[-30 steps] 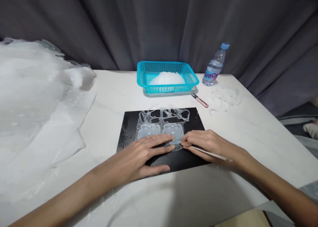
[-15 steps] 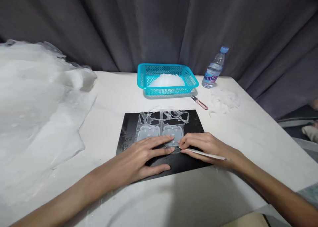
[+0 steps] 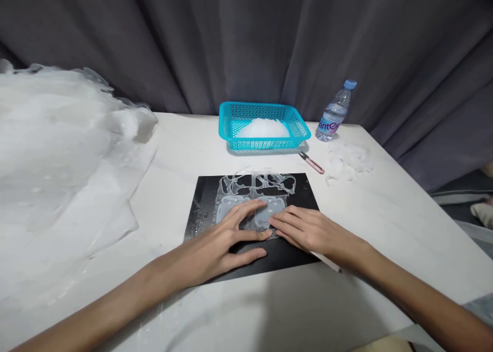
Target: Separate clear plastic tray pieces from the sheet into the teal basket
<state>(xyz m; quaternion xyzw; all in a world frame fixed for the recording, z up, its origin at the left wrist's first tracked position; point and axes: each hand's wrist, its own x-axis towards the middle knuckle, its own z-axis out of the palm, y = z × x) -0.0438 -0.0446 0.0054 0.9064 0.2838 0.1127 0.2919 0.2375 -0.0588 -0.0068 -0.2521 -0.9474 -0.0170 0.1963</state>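
Presses spread left hand (image 3: 221,237), gripping nothing, onto translucent moulded plastic sheet (image 3: 270,211), just left of right hand (image 3: 308,227); grips there, in closed fingers, slim white stick-like tool (image 3: 327,262), slanting toward near right. Has sheet on black rectangular board (image 3: 285,255), atop white table (image 3: 177,157), before dark-grey curtain (image 3: 246,44).

A dark grey curtain (image 3: 246,39), hanging in folds, fills the upper frame. Below it, a white bench (image 3: 389,213) spans the centre, its right edge slanting toward the lower right; a soft shadow (image 3: 292,306) darkens its surface at bottom centre.
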